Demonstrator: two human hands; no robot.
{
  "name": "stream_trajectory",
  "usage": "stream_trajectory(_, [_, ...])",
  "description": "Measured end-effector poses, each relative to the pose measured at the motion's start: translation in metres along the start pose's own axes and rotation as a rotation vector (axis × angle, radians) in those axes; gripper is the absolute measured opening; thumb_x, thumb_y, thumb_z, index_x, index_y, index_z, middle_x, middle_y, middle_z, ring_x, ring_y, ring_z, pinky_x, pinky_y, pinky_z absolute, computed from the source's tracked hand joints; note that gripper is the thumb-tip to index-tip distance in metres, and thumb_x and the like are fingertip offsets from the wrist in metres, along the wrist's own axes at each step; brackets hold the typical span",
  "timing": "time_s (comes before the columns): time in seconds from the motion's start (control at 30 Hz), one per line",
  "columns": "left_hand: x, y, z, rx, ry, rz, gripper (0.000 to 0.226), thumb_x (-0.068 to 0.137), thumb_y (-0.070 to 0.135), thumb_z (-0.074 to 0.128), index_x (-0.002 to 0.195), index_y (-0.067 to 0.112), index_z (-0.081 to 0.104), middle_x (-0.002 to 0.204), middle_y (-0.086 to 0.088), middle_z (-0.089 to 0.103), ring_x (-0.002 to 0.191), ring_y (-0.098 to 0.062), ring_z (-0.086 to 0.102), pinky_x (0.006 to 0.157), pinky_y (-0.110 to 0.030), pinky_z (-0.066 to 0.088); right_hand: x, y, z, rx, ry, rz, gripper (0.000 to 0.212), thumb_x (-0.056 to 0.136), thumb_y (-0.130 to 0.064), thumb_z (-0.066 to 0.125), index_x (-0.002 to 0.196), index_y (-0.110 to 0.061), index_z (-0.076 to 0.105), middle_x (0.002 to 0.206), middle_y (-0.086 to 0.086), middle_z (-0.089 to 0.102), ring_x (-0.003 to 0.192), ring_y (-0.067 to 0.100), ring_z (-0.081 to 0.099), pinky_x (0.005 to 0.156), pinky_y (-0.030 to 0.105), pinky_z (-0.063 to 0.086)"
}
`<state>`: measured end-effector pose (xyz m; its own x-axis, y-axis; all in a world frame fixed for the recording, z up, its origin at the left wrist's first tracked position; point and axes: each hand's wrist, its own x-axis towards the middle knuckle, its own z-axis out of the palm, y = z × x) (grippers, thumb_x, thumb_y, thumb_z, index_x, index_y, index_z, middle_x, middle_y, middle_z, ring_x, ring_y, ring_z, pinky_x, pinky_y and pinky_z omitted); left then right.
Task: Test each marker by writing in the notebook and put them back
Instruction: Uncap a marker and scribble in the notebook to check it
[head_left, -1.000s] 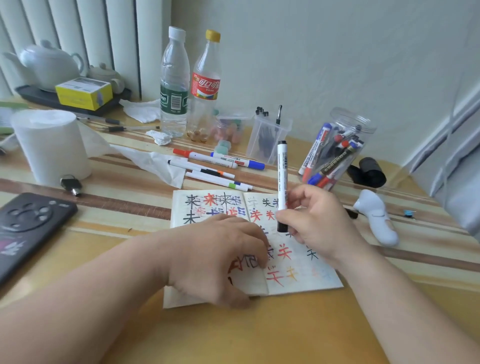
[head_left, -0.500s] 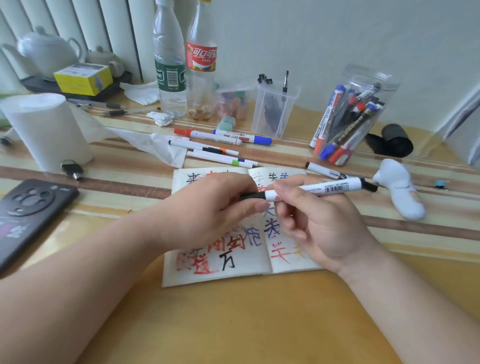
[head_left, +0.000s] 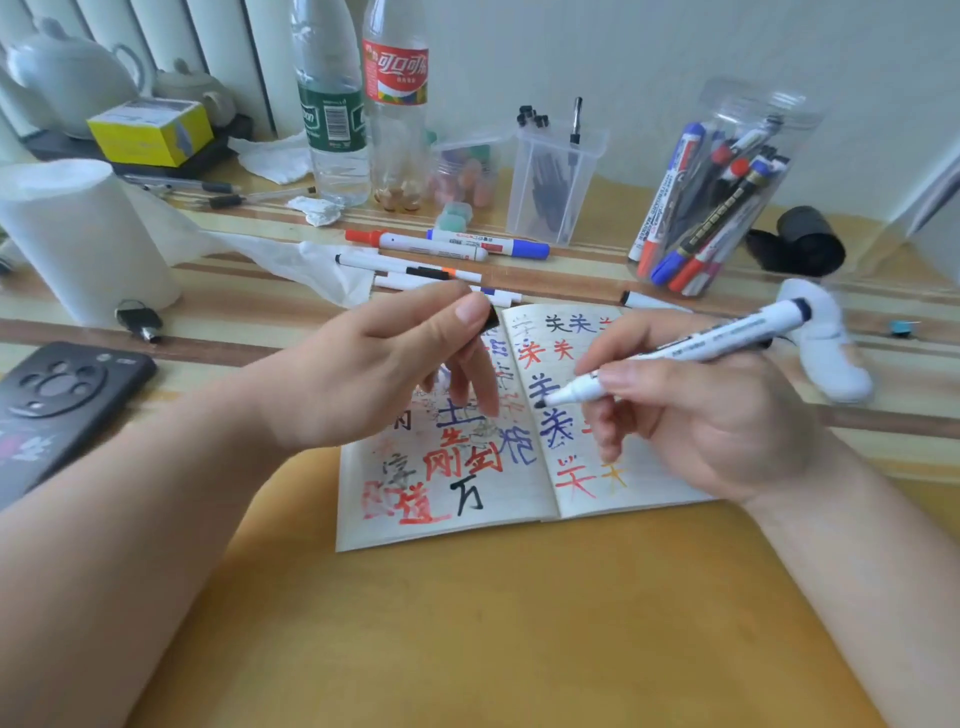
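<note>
Yellow wood bench (head_left: 519, 649); a wide run of top lies between the notebook and the 6 o'clock edge. Open notebook (head_left: 467, 514) centre, pages inked. Clear jar (head_left: 789, 119) at 2 o'clock, packed with markers. Clear tub (head_left: 545, 208) at 1 holds dark pens. Right hand (head_left: 717, 421) grips uncapped marker (head_left: 691, 345), tip over right page, contact unclear. Left hand (head_left: 374, 374) pinches black cap (head_left: 491, 317).

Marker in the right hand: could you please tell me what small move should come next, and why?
Probably lower the marker tip onto the notebook and write: the left hand pinches its cap clear, and the right hand holds the bare tip over the page.
</note>
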<state>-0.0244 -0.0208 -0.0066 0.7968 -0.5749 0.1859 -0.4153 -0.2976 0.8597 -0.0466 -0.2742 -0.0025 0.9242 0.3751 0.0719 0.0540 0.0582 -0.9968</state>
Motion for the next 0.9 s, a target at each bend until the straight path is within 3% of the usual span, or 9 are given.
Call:
stream_trajectory(0.1, [0.0, 0.007, 0.011, 0.048, -0.109, -0.056, 0.047, 0.104, 0.046, 0.033, 0.093, 0.009, 0.06, 0.085, 0.013, 0.073, 0.081, -0.011, 0.066, 0.072, -0.02, 0.049, -0.007, 0.007, 0.019, -0.214, -0.1, 0.055, 0.006, 0.077, -0.007, 0.069, 0.083, -0.006, 0.072, 0.071, 0.009, 0.069, 0.064, 0.023, 0.067, 0.072, 0.064, 0.057])
stream_trajectory(0.17, [0.0, 0.01, 0.012, 0.074, -0.137, -0.119, 0.05, 0.102, 0.053, 0.034, 0.096, 0.011, 0.062, 0.086, 0.015, 0.074, 0.085, -0.011, 0.068, 0.069, -0.018, 0.05, -0.008, 0.006, 0.023, -0.27, -0.099, 0.05, 0.006, 0.078, -0.007, 0.068, 0.084, -0.005, 0.07, 0.076, 0.008, 0.073, 0.071, 0.025, 0.071, 0.078, 0.056, 0.06])
stream_trajectory(0.23, [0.002, 0.012, 0.012, 0.11, -0.146, -0.13, 0.052, 0.097, 0.054, 0.033, 0.098, 0.011, 0.062, 0.09, 0.013, 0.075, 0.088, -0.012, 0.07, 0.073, -0.02, 0.052, -0.007, 0.005, 0.024, -0.287, -0.092, 0.054, 0.005, 0.077, -0.008, 0.069, 0.082, -0.008, 0.07, 0.081, 0.013, 0.075, 0.077, 0.03, 0.074, 0.074, 0.041, 0.061])
stream_trajectory(0.33, [0.004, 0.012, 0.012, 0.151, -0.146, -0.117, 0.052, 0.097, 0.055, 0.033, 0.096, 0.012, 0.062, 0.092, 0.012, 0.076, 0.087, -0.015, 0.071, 0.082, -0.027, 0.054, -0.005, 0.005, 0.026, -0.35, -0.089, 0.035, 0.005, 0.076, -0.01, 0.07, 0.079, -0.007, 0.072, 0.076, 0.014, 0.074, 0.071, 0.026, 0.073, 0.065, 0.029, 0.058])
stream_trajectory(0.5, [0.005, 0.01, 0.012, 0.172, -0.126, -0.111, 0.046, 0.097, 0.055, 0.035, 0.089, 0.017, 0.059, 0.087, 0.014, 0.074, 0.086, -0.015, 0.071, 0.072, -0.021, 0.052, -0.004, 0.008, 0.032, -0.445, -0.136, 0.033, 0.008, 0.078, -0.015, 0.072, 0.084, -0.01, 0.07, 0.054, -0.004, 0.064, 0.048, 0.014, 0.06, 0.049, 0.021, 0.047])
stream_trajectory(0.6, [0.005, 0.009, 0.011, 0.175, -0.124, -0.108, 0.05, 0.1, 0.056, 0.034, 0.094, 0.015, 0.062, 0.088, 0.012, 0.074, 0.086, -0.015, 0.071, 0.08, -0.029, 0.055, -0.002, 0.011, 0.031, -0.472, -0.158, 0.021, 0.011, 0.082, -0.001, 0.076, 0.083, -0.006, 0.067, 0.053, -0.017, 0.061, 0.05, 0.001, 0.059, 0.051, 0.008, 0.041])
stream_trajectory(0.77, [0.005, 0.009, 0.012, 0.178, -0.115, -0.101, 0.049, 0.097, 0.054, 0.035, 0.093, 0.012, 0.062, 0.089, 0.013, 0.074, 0.087, -0.014, 0.071, 0.085, -0.033, 0.053, 0.0, 0.01, 0.034, -0.535, -0.131, -0.01, 0.007, 0.076, -0.015, 0.074, 0.082, -0.01, 0.072, 0.076, -0.011, 0.072, 0.076, 0.005, 0.068, 0.068, 0.014, 0.05])
stream_trajectory(0.9, [0.004, 0.008, 0.012, 0.175, -0.117, -0.093, 0.052, 0.101, 0.055, 0.035, 0.097, 0.012, 0.064, 0.09, 0.012, 0.075, 0.086, -0.013, 0.071, 0.086, -0.035, 0.054, -0.001, 0.009, 0.036, -0.584, -0.134, 0.029, 0.009, 0.077, -0.02, 0.077, 0.081, -0.013, 0.074, 0.079, -0.001, 0.072, 0.076, 0.008, 0.068, 0.068, 0.016, 0.05])
